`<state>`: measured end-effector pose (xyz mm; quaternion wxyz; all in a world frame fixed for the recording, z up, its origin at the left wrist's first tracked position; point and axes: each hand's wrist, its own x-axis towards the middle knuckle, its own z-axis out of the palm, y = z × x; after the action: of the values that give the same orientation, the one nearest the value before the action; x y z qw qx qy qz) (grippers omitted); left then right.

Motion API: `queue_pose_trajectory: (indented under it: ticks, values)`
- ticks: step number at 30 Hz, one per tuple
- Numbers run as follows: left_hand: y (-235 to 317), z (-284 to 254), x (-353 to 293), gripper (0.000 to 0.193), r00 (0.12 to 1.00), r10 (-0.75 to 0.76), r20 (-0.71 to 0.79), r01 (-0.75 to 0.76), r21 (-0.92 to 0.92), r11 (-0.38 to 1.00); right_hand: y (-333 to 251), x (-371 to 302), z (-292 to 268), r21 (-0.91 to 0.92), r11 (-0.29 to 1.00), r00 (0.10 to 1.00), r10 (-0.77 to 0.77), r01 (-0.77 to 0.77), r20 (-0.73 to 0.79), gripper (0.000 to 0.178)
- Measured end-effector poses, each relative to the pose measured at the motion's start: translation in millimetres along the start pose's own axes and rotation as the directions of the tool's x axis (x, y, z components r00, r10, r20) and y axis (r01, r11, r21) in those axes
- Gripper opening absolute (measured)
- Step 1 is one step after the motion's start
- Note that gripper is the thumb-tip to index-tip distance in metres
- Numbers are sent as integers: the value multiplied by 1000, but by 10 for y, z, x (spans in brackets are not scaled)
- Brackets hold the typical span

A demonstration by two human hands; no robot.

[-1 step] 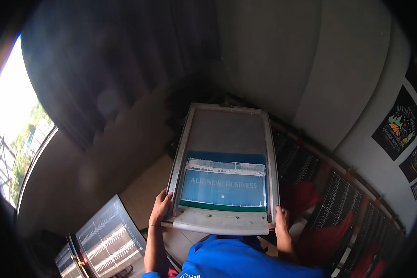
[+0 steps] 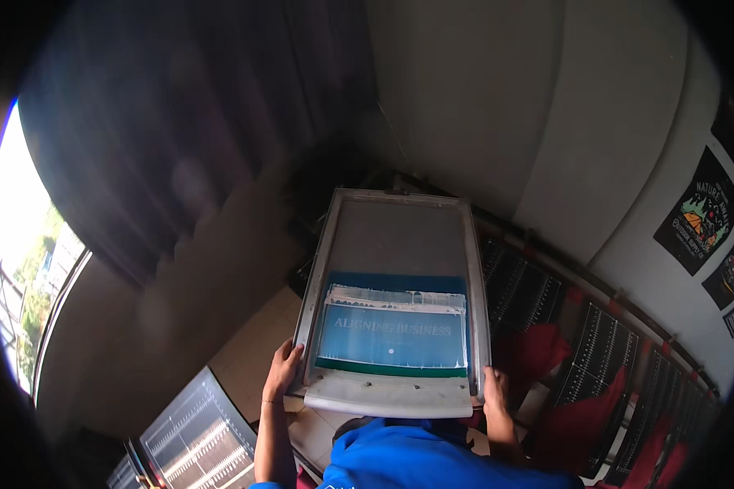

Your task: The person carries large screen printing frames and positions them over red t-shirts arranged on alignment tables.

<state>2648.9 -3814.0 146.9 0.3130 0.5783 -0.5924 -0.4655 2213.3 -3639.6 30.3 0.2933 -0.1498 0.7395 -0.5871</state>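
A screen-printing frame (image 2: 475,285) is held up in front of my body, tilted away from me. Its lower mesh carries a blue stencil panel (image 2: 359,346) with faint lettering, bordered by streaks of white ink (image 2: 395,301). Across the near end lies a wide pale bar (image 2: 387,401) with several small screws or bolts above it. My left hand (image 2: 283,368) grips the frame's left rail near the bottom corner. On the opposite rail, my right hand (image 2: 495,389) has its fingers closed round the edge; part of them is hidden behind it.
Dark platens with white ruled markings line the right side, some with red cloth (image 2: 579,416) draped by them. Another marked platen (image 2: 197,436) stands at lower left. A dark curtain (image 2: 196,122) hangs by a bright window (image 2: 28,269). Printed dark sheets (image 2: 697,216) hang on the right wall.
The view has shifted slightly, so the window and lower-left platen appear a little displaced. The screen sits slightly lower in the picture, with both hands still on its rails.
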Motion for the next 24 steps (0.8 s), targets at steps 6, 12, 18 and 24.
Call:
queue_pose_trajectory:
  ticks: [6, 12, 18, 24]
  values:
    - [-124, -379, 517, 54, 996, 40, 81, -46, 80, 996, -187, -547, 430, 101, 991, 995, 92, -89, -27, 30]
    - [-85, -528, 253, 47, 972, 140, 189, -144, 5, 990, 60, -1211, 170, 105, 995, 998, 9, -3, -60, 25]
    - [-480, -782, -357, 47, 973, 85, 213, -85, -12, 996, 745, -1980, 50, 87, 990, 991, 118, -111, -69, 26]
    - [-604, -996, -870, 48, 984, 56, 171, -53, -20, 998, 811, -2357, -132, 36, 997, 986, 73, -68, -153, 33]
